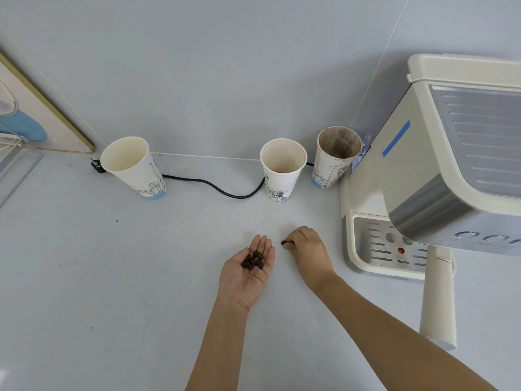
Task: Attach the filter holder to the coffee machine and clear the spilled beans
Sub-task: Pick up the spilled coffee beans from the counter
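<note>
My left hand [248, 273] lies palm up just above the white counter, cupping several dark coffee beans [253, 259]. Just to its right, my right hand [308, 248] pinches one coffee bean [283, 242] between its fingertips, low over the counter. The cream and steel coffee machine [439, 153] stands at the right, with its drip tray [383, 246] below. A cream filter holder handle [438, 297] sticks out toward me from under the machine's head; the holder's basket end is hidden.
Three paper cups stand along the back wall: one at the left [132, 167], one in the middle [282, 170], and a stained one [337, 156] beside the machine. A black power cord [214, 187] runs behind them. A wire rack [14, 159] sits at the far left.
</note>
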